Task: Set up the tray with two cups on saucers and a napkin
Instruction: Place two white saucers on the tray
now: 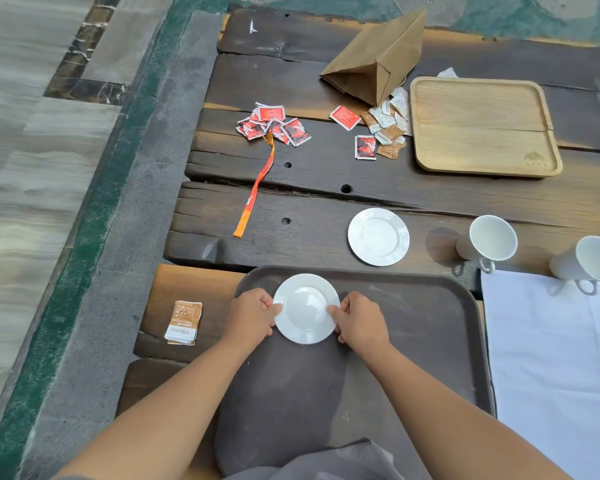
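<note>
Both hands, left hand (253, 315) and right hand (359, 320), pinch the first saucer (305, 308) on the tray (413, 323); the second saucer (378, 236), at frame centre, likely comes next.

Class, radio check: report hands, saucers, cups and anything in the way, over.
Left hand and right hand pinch first saucer on brown tray. Second saucer, left cup, right cup, napkin off tray, on table. Nothing in the way.

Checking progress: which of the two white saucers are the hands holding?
The near saucer, pinched at its rim by left hand and right hand over the dark tray; the far saucer lies on the table.
</note>
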